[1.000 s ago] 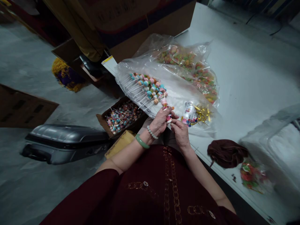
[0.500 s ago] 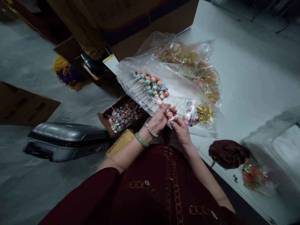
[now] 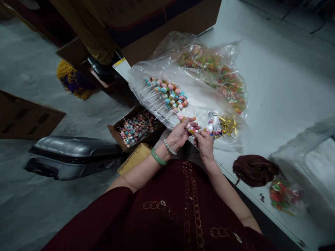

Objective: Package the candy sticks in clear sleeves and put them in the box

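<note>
My left hand [image 3: 181, 133], with a beaded bracelet and a green bangle on its wrist, is closed around a candy skewer [image 3: 192, 129] in a printed clear wrapper. Pink and white pieces show through between the fingers. My right hand [image 3: 205, 142] pinches the near end of that wrapper; whether a tie is in the pinch is too small to tell. Just beyond, stick candies [image 3: 171, 92] in pastel colours lie in rows on a clear plastic sheet [image 3: 200, 101]. To the right of them are a stack of printed wrappers [image 3: 213, 122] and gold twist ties [image 3: 229, 126].
Bags of ring-shaped gummies [image 3: 230, 83] lie at the back of the white table [image 3: 277, 80]. A carton of wrapped candies [image 3: 138, 127] stands below the left edge, near a grey suitcase [image 3: 75, 153]. A brown cloth [image 3: 255, 170] and a small candy bag [image 3: 282, 195] lie right.
My right hand has shifted slightly right and turned, still at the wrapper's end. My left hand keeps the candy skewer, and more of the printed wrapper shows.
</note>
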### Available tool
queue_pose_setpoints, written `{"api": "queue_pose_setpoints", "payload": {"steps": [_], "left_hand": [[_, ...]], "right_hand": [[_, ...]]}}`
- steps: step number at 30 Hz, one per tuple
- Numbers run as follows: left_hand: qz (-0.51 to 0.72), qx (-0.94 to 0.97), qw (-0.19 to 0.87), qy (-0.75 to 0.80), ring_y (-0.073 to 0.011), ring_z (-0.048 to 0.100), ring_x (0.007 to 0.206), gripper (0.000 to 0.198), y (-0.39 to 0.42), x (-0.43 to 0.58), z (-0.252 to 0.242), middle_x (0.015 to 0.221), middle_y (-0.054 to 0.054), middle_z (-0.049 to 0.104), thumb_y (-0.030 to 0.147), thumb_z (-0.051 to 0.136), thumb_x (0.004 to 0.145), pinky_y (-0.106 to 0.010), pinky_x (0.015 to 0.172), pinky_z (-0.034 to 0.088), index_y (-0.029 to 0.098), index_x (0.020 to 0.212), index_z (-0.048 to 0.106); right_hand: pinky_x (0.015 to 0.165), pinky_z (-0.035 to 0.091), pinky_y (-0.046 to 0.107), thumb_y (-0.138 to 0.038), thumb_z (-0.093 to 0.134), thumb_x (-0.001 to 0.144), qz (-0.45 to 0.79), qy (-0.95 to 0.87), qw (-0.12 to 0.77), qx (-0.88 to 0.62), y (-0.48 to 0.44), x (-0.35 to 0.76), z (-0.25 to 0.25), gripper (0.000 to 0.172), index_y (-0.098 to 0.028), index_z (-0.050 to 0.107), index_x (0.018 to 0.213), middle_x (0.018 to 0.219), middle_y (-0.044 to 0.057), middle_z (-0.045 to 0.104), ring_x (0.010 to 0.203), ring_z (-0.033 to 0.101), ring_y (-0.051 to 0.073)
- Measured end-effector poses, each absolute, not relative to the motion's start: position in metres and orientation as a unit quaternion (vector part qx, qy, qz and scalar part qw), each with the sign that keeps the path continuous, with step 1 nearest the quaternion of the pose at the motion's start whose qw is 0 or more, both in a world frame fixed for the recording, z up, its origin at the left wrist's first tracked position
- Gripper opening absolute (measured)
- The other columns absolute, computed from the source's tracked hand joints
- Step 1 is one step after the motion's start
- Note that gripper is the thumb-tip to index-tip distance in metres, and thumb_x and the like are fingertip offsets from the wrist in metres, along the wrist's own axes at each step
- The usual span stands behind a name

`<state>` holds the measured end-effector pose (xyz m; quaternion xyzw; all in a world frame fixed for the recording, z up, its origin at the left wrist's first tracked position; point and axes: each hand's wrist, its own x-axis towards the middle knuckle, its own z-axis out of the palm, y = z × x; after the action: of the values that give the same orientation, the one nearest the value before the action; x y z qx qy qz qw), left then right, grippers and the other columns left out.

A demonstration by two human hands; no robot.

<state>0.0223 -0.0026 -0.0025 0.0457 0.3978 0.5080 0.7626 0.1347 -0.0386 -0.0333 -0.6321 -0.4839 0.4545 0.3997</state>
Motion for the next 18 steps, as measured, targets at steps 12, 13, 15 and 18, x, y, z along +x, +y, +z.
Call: {"api": "queue_pose_setpoints", "payload": {"steps": [12,13,15,18], "left_hand": [[0.502,0.009,0.771,0.393,-0.0151,0.067,0.076,0.018,-0.003,0.036,-0.005,0.067,-0.003,0.062,0.027,0.063,0.087,-0.027,0.079,0.053,0.014,0.076,0.059],[0.499,0.004,0.777,0.384,-0.0157,0.068,0.077,0.019,-0.002,0.033,-0.005,0.069,-0.004,0.062,0.029,0.063,0.087,-0.027,0.077,0.053,0.013,0.077,0.059],[0.494,0.001,0.787,0.369,-0.0171,0.069,0.078,0.019,-0.002,0.030,-0.004,0.071,-0.004,0.062,0.031,0.064,0.087,-0.027,0.074,0.054,0.013,0.079,0.059],[0.491,0.012,0.793,0.360,-0.0179,0.069,0.079,0.019,-0.003,0.029,0.002,0.074,-0.005,0.064,0.031,0.065,0.087,-0.028,0.072,0.055,0.013,0.081,0.059]], "right_hand": [[0.058,0.031,0.027,-0.042,0.052,0.088,0.308,-0.614,0.300,-0.662,-0.043,0.139,-0.022,0.026,-0.023,0.059,0.071,0.061,-0.001,0.059,0.058,0.051,0.015],[0.058,0.033,0.027,-0.043,0.051,0.089,0.356,-0.603,0.315,-0.641,-0.042,0.140,-0.021,0.027,-0.023,0.059,0.072,0.062,-0.001,0.060,0.059,0.051,0.015],[0.056,0.036,0.026,-0.044,0.050,0.090,0.450,-0.558,0.355,-0.600,-0.041,0.141,-0.021,0.030,-0.023,0.058,0.071,0.061,-0.002,0.059,0.056,0.050,0.013],[0.046,0.034,0.023,-0.047,0.059,0.083,0.571,-0.434,0.414,-0.561,-0.039,0.138,-0.022,0.031,-0.021,0.055,0.067,0.052,-0.004,0.054,0.046,0.044,0.010]]}}
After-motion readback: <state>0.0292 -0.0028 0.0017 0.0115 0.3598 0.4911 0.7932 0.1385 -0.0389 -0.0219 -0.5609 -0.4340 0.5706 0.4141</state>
